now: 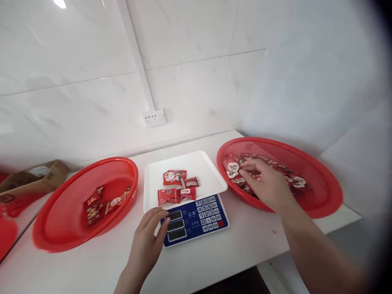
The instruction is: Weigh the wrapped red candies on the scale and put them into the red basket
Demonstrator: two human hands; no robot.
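My left hand (149, 230) rests at the left edge of the weighing scale's blue panel (191, 220), beside its dark displays. Its thumb and fingers are apart, holding nothing. On the scale's white tray (197, 163) lie several small red snack packets (174, 177). Over the right red basket (332, 196) reaches my right hand (263, 179), thumb and index finger slightly apart. Just beyond those fingertips is a red packet with a pale heart-shaped label (233, 168). More red packets (298, 182) fill the basket, some hidden behind the hand.
To the left stands another red basket (55, 239) with a few red-and-gold packets (116, 201). A cardboard box (56, 173) and red material (21, 206) sit at the far left. A wall socket (154, 117) is behind the white table (214, 261). A tiny scrap (275, 232) lies near the right basket.
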